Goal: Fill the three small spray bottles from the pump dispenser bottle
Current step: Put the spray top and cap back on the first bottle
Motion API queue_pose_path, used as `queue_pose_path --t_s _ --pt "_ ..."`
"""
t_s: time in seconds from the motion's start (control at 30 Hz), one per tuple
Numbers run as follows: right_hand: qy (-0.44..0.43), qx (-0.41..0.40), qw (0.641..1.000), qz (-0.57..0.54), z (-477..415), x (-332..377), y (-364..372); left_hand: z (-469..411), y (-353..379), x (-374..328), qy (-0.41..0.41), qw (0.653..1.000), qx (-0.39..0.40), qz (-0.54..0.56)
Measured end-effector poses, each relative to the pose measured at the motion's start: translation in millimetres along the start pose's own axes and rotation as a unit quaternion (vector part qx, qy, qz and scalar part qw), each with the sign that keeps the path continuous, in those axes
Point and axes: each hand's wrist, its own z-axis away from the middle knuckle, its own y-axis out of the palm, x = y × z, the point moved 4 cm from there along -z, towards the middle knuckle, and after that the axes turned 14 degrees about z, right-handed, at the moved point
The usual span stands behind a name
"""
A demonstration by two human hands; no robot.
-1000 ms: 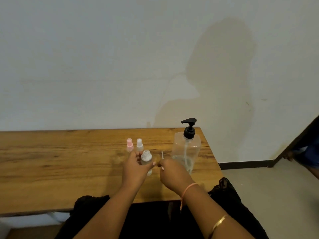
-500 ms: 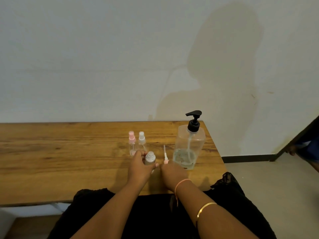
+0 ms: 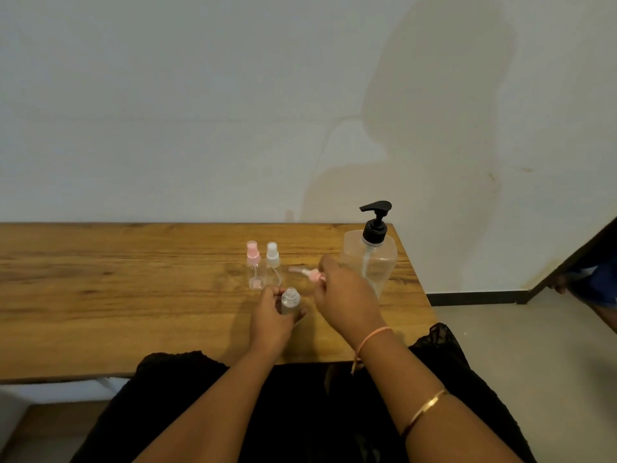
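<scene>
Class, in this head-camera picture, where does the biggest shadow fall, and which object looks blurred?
Head view: a broad soft shadow falls on the white wall behind the clear black-topped pump dispenser bottle; same view: the pink spray cap pinched by the right hand is motion-smeared, the uncapped clear small bottle in the left hand sharper.

One wide-angle camera sat on the person's head and looked forward and a little down. It faced across the bench (image 3: 133,295) from its near edge toward the wall (image 3: 200,95) behind the far edge. It was close in, and the floor (image 3: 500,345) showed beyond the right edge.
</scene>
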Motion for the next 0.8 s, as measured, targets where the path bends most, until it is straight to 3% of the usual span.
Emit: queue_pose_path --t_s 0.13,0.23,0.43,0.8 --pt "0.005 -0.114 0.992 -0.059 3.5 -6.3 -31.1 0.7 1.4 0.8 0.003 1.000 0.004 -0.011" --pt "0.003 -0.156 0.981 -0.116 5.2 -11.9 -47.8 2.4 2.9 -1.4 0.007 1.000 0.009 -0.020" --pt "-0.023 -0.147 0.974 -0.172 6.4 -13.9 -47.8 1.7 1.0 0.7 0.010 1.000 0.007 -0.022" --pt "-0.082 -0.114 0.985 -0.102 2.0 5.0 -40.2 1.5 0.4 0.5 0.006 1.000 0.021 -0.001"
